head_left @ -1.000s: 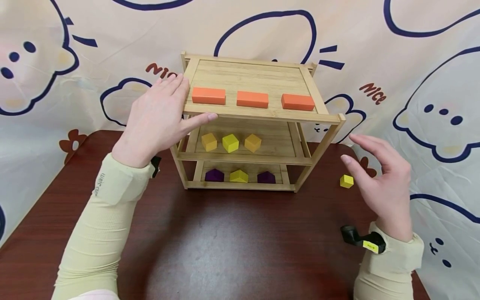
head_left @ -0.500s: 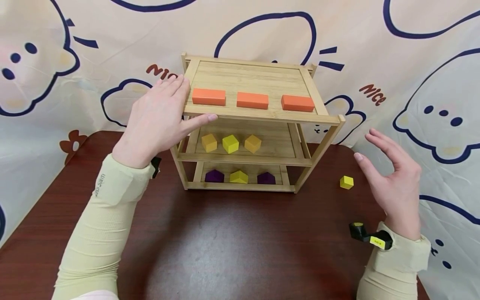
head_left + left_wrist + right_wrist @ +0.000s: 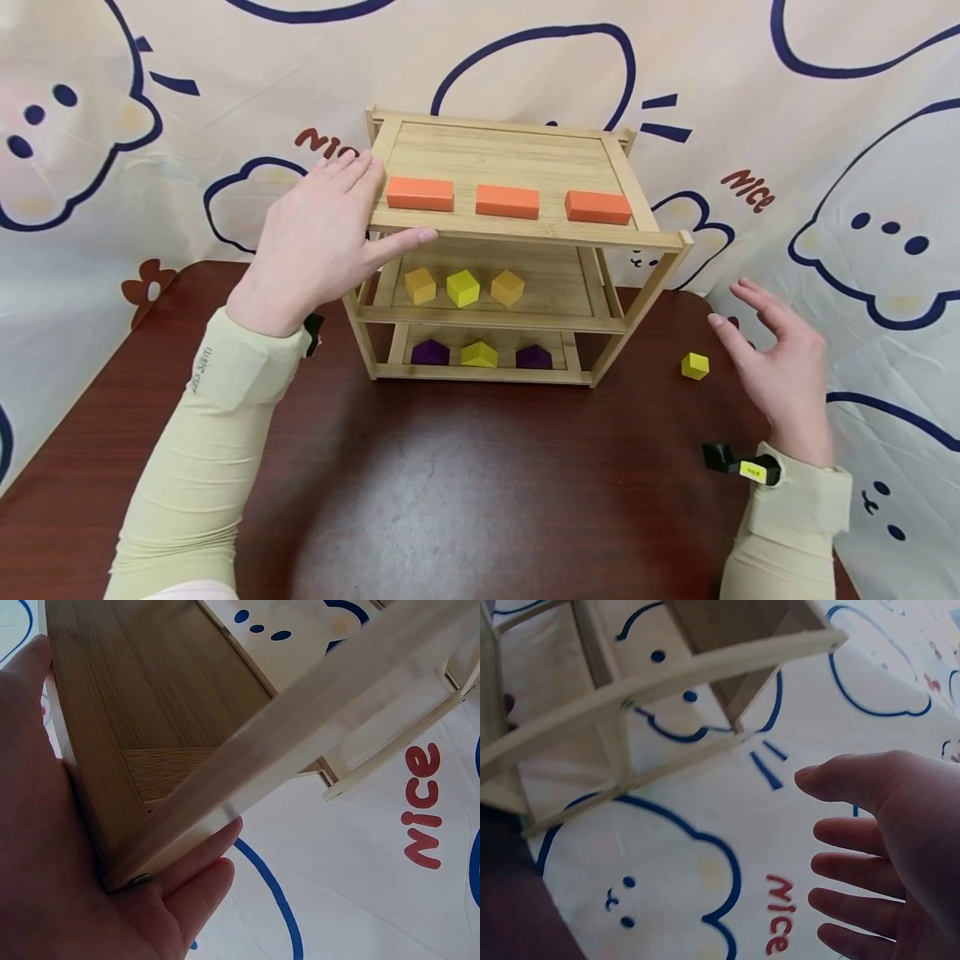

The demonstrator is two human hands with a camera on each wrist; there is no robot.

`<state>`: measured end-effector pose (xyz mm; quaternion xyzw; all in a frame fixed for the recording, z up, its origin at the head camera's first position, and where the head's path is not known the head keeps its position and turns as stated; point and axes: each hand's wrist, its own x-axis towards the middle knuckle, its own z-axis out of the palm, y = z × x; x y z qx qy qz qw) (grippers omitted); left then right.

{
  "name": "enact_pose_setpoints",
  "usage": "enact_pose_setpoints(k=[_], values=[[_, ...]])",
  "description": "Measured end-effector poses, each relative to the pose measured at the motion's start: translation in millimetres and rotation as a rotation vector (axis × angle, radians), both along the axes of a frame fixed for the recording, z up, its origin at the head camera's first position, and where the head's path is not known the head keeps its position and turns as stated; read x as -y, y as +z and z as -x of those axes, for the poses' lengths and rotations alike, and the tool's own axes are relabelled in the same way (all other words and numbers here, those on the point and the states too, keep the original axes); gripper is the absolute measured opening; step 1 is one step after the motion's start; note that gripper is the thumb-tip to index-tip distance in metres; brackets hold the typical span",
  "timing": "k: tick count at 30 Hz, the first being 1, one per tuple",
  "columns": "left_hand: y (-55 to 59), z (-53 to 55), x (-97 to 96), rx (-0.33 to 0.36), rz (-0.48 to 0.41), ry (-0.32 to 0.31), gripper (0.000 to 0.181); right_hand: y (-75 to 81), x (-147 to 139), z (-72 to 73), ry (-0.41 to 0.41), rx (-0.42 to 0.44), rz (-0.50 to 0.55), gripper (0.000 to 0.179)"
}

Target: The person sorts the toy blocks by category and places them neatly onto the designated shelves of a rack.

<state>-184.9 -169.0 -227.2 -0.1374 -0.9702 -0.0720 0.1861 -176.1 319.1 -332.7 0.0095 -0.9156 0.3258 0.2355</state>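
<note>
My left hand rests against the front left top corner of a three-tier wooden shelf, fingers straight along its side and thumb along the front edge. The left wrist view shows the palm at that corner of the rack. My right hand hovers right of the shelf, thumb and fingers apart, holding nothing. Nearest to it, a small yellow cube lies on the table. In the right wrist view, the right hand's fingers are extended and touch nothing.
Orange blocks line the top tier. On the middle tier sit two orange-yellow cubes and a yellow cube. Below are purple blocks flanking a yellow block. A printed cloth surrounds the dark table.
My right hand has shifted to the right, away from the small yellow cube, then dipped slightly. The left hand and the blocks on the shelf stay in place.
</note>
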Motion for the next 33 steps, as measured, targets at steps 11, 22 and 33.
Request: enact_pose_setpoints(k=[11, 22, 33], values=[[-1.6, 0.2, -0.3, -0.024, -0.015, -0.021, 0.1, -24.6, -14, 10.0, 0.032, 0.089, -0.065, 0.059], [-1.6, 0.4, 0.0, -0.025, -0.014, -0.019, 0.099, -46.7, -22, 22.0, 0.08, 0.262, -0.054, 0.071], [-0.3, 0.4, -0.3, -0.01, -0.007, -0.012, 0.1, -72.0, -22, 34.3, 0.11, 0.34, -0.106, 0.072]])
